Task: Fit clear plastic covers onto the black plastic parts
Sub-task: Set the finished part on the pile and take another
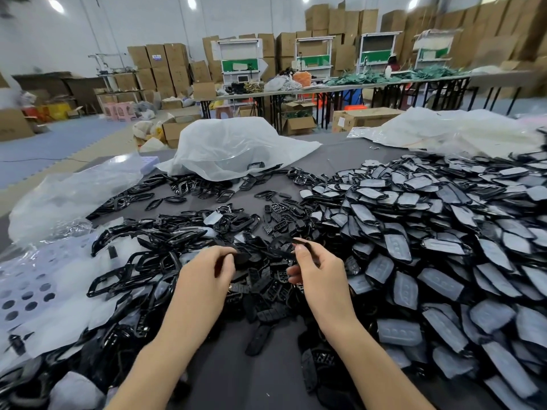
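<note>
Fingers of the left hand pinch one end of a black plastic part and the right hand pinches the other, its long axis running left-right between them, above the middle of the bench; which hand is nearer I cannot tell. Bare black frames heap toward the left edge, covered parts toward the right; the plastic bag at the far edge holds contents I cannot make out.
</note>
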`<state>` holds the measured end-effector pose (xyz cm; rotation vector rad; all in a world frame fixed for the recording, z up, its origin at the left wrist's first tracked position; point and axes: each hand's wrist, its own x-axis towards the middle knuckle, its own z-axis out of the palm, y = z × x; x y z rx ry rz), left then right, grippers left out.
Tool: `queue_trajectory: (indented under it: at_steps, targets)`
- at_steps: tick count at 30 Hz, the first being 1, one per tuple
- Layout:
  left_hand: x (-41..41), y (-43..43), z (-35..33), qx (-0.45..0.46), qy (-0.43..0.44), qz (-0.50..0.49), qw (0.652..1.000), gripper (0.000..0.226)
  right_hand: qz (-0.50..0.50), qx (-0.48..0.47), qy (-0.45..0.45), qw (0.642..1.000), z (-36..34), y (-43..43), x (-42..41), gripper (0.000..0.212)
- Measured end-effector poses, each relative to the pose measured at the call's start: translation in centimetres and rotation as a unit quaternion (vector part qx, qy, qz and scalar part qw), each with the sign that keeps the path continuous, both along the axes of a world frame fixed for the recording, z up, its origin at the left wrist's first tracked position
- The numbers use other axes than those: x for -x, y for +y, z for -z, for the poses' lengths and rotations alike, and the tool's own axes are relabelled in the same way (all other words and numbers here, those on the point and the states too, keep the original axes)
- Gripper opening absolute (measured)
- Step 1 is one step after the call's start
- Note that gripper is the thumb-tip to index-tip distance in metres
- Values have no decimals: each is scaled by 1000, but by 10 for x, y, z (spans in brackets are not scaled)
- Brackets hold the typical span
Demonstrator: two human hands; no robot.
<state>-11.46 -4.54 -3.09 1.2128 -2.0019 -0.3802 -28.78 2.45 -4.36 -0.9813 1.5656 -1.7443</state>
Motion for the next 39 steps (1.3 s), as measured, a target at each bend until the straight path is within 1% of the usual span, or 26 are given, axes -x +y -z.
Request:
queue_trajectory:
  at_steps: [1,2,3,4,6,10,13,18,22,24,29,35,37,39]
  targets:
    - [0,7,1,-55,92,25,994,16,-4,1,-2,1000,1,-1,-2,20]
    - [2,16,3,-107,160,56,980,17,-12,2,-3,1000,1,-2,-3,20]
    - [4,23,5,-145,209,80,964,19,-23,4,-4,1000,2,-2,-5,20]
    - [7,29,6,-169,237,90,952,19,-37,5,-6,999,2,-3,-7,21]
    - [10,34,8,-187,259,89,944,18,-67,10,-14,998,2,-2,-9,22]
    - [10,34,10,-178,264,83,944,15,-117,28,-54,991,-4,-1,-13,26]
    - [11,37,12,-160,263,69,949,13,-138,28,-68,988,-5,1,-13,26]
    - [9,38,11,-128,267,37,954,15,-177,22,-50,983,-6,2,-14,21]
    - [7,37,10,-147,283,56,946,15,-215,23,-22,976,-5,3,-15,23]
    - [7,37,11,-143,285,59,946,14,-224,24,-23,974,-6,4,-14,24]
    - [7,38,10,-144,278,81,946,21,-236,24,-28,971,-8,4,-13,24]
    - [5,37,11,-124,227,94,961,26,-261,18,-64,963,-9,5,-14,22]
    - [1,35,12,-98,191,72,974,27,-252,16,-39,967,-8,5,-14,17]
    - [-1,34,14,-65,153,43,985,23,-215,10,6,977,-6,4,-15,18]
